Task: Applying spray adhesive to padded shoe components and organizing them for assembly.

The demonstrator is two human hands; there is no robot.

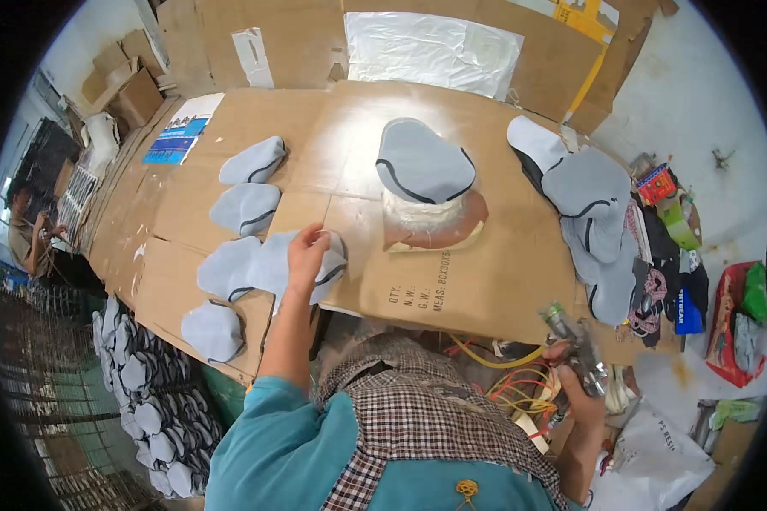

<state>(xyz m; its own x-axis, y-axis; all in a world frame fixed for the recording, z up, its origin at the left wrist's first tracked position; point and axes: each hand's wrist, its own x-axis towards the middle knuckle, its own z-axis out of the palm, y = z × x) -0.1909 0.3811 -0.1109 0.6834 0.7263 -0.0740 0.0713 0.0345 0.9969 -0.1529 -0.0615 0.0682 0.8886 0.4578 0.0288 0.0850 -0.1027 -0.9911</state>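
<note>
My left hand [305, 258], its fingers loosely bent and slightly apart, is over a grey cap-shaped fabric piece [273, 262] on the left of the cardboard-covered table [362, 285]. I see nothing between its fingers. In my right hand [578, 393], low at the right past the table's front edge, is a metal spray gun [581, 345]. A grey cap-shaped piece with black edging [424, 157] sits on a white, wrapped form [426, 219] with a reddish-brown base [471, 217], in the middle of the table.
More grey pieces [245, 207] lie along the left side; others overlap in a pile [584, 183] at the right. Yellow and orange hoses [507, 362] hang below the front edge. Racks of grey pieces [149, 375] stand lower left. A person [32, 230] is far left.
</note>
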